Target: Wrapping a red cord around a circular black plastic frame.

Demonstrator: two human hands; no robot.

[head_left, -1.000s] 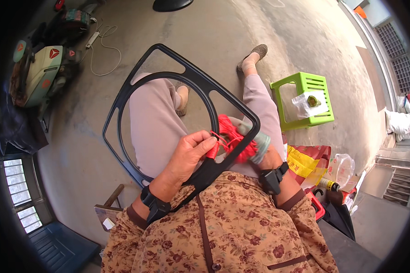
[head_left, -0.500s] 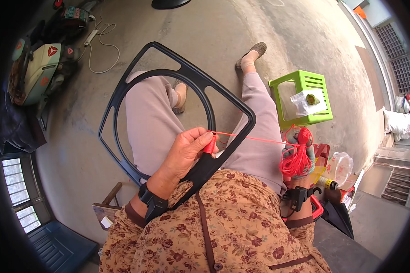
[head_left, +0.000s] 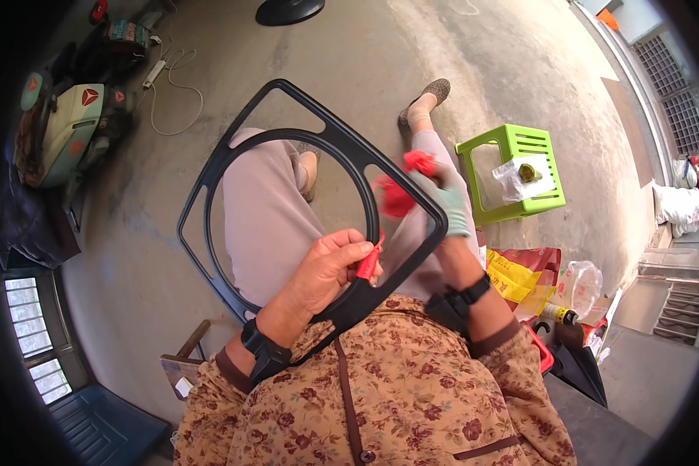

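Across my lap lies a black plastic frame (head_left: pixel 335 133), a rounded square with a large ring inside it. Red cord (head_left: pixel 368 266) is wound in tight turns round one part of the ring. Bare, my left hand (head_left: pixel 328 268) pinches the ring at the winding, thumb and forefinger on the cord. My right hand (head_left: pixel 446 203), in a grey-green glove, is beyond the frame's right side and grips a bundle of red cord (head_left: pixel 400 194). Motion blurs the bundle and the gloved fingertips. The frame's edge crosses in front of part of the bundle.
A green plastic stool (head_left: pixel 512 144) stands at right with a clear bag and small item on it. Nearer are red and yellow packages (head_left: pixel 516 276) and a clear plastic container (head_left: pixel 579 289). A scooter (head_left: pixel 74 132) and white power strip (head_left: pixel 154 74) are at far left.
My right hand has swung left and away from me with the cord bundle, from beside my right thigh to the frame's right side. My left hand keeps its pinch; the frame has shifted slightly.
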